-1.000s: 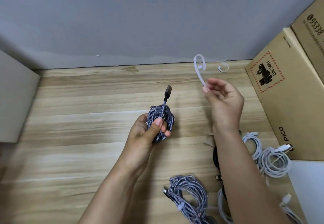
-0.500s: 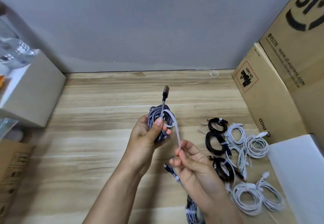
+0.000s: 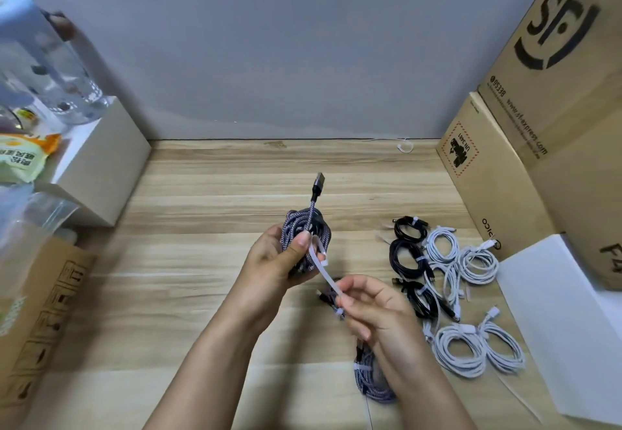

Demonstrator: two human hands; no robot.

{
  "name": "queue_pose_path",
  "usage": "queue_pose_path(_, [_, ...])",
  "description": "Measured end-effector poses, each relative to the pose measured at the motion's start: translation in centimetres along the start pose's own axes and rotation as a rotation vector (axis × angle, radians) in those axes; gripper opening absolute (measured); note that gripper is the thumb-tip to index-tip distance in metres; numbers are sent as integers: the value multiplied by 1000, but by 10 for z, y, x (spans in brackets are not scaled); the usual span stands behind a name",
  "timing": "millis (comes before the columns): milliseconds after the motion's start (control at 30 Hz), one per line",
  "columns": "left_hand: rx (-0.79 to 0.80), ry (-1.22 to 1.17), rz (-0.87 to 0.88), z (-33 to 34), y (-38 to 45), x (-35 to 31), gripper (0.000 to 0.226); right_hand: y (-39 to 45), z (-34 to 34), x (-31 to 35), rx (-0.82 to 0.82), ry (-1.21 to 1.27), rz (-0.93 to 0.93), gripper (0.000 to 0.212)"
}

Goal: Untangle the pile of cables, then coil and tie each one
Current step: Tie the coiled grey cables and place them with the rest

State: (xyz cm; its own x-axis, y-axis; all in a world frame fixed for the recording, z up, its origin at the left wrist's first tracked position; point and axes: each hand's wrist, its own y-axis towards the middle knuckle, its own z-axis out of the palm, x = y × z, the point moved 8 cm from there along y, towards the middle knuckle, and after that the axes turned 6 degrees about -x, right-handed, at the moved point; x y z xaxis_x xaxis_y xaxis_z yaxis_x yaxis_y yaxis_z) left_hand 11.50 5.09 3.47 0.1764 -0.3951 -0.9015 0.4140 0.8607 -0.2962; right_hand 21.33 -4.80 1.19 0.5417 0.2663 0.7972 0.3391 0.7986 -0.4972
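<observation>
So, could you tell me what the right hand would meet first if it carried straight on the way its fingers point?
Probably the left hand gripping the grey braided cable coil: the right hand points up-left along the white tie strap. Depth is unclear.

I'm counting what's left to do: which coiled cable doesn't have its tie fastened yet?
The grey braided coil gripped in the left hand; the right hand pinches its loose white tie. The coils on the table look tied.

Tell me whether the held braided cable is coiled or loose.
Coiled: the left hand grips the braided cable as a tight bundle, plug end sticking up.
</observation>
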Motion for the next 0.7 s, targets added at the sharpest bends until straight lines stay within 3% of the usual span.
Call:
queue_pose_path(133, [-1,82,35,3,-5,2,31,-2,-8,15,-46,-365,-159,23])
queue_pose_path(267, [-72,192,145,6,-10,-1,25,-8,5,22,-65,-626,-339,11])
queue_pose_path(333, [-79,270,204,9,-12,-1,26,-10,12,25,-85,-729,-417,24])
queue_pose_path(433, [-58,351,241,13,-16,0,29,-8,16,32,-166,-795,-532,26])
queue_pose_path(567, [-55,387,275,12,-18,-1,29,-14,25,38,-223,-889,-736,9])
queue_pose_path(633, [-79,379,280,7,-18,-2,27,-21,29,48,-269,-996,-850,24])
queue_pose_path(700, [-112,391,265,0,-17,-1,26,-29,26,63,-321,-993,-958,25])
